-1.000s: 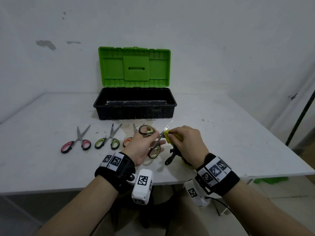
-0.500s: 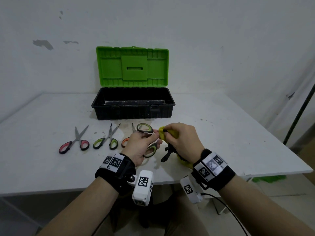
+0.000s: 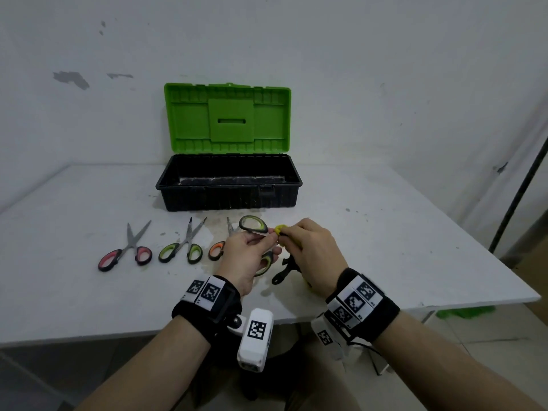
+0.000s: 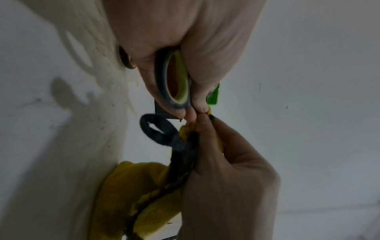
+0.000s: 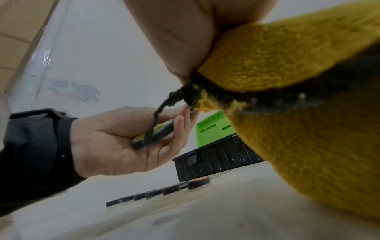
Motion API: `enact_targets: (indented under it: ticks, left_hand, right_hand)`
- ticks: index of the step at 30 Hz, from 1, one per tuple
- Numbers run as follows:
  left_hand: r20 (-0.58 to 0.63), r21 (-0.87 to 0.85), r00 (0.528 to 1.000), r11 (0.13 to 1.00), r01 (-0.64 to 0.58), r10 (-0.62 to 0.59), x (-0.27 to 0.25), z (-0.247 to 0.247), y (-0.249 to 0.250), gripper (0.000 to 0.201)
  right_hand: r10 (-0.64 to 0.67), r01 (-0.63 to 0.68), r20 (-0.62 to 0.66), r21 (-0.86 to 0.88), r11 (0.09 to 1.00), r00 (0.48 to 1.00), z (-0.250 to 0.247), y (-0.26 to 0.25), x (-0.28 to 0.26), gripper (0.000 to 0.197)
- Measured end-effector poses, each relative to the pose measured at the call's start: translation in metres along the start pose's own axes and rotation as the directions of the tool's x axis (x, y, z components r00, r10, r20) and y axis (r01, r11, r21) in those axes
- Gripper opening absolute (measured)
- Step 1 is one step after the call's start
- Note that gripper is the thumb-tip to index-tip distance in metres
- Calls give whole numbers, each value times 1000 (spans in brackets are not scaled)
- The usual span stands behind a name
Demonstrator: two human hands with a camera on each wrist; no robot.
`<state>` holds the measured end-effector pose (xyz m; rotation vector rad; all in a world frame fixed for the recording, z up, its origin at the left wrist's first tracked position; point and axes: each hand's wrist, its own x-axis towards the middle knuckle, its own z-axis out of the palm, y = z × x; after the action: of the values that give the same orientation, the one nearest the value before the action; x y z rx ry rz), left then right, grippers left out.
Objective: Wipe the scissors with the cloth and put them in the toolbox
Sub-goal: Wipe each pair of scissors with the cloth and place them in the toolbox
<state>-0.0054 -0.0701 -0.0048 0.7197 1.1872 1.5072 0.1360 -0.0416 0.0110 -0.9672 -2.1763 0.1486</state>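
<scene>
Cloth (image 3: 280, 229) slid down blade to left hand (image 3: 247, 256).

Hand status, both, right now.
Left hand: grips the green-handled scissors.
Right hand: pinches the yellow cloth round the blades.

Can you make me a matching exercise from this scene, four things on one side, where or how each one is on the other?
Things:
1. pink-handled scissors
2. yellow cloth
3. toolbox
4. green-handled scissors being wiped

Places or states:
A. held in the left hand
B. open, lid up, by the wall
C. bunched in the right hand
D. lying leftmost on the table

Pairs: 1-D, 2-C, 3-B, 4-A
</scene>
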Motion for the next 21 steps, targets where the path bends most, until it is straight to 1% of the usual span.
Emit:
enact_targets:
  ticks: [2, 4, 6, 7, 9, 13, 16, 18, 21]
  left_hand:
    - [-11, -8, 1000, 1000, -1, 1, -1, 1, -1, 5]
    - [-30, -8, 1000, 1000, 8, -8, 0, 0, -2, 4]
    - [-49, -1, 999, 1000, 11, -11, 0, -3, -2, 4]
    - [-51, 0, 999, 1000, 9, -9, 0, -4, -1, 4]
    - [-48, 8, 999, 1000, -6, 7, 0, -6, 1, 6]
    - [-49, 25, 997, 998, -61, 62, -1, -5, 6, 14]
    - [-68, 46, 992, 994, -103, 106, -2, -2, 7, 20]
    - [-80, 105, 987, 986, -132, 141, -4, -1, 7, 24]
    - [-83, 239, 976, 955, -175, 200, -7, -1, 7, 31]
  right_hand:
    - [35, -35, 19, -1, 999, 999, -2, 3, 2, 17]
    - [114, -113, 34, -19, 993, 993, -6, 11, 9, 19]
    - [189, -189, 16, -11, 982, 982, -13, 21, 16, 20]
    - [206, -206, -7, 0, 979, 979, -17, 25, 18, 19]
    - [187, -187, -38, 5, 982, 982, -22, 24, 18, 18]
    - [71, -70, 62, -24, 997, 995, -19, -4, 6, 19]
    - [37, -36, 64, -12, 999, 997, -11, -13, 2, 19]
    - [29, -28, 40, -13, 1000, 999, -6, -13, 2, 18]
    - [3, -3, 22, -28, 1000, 1000, -3, -15, 5, 16]
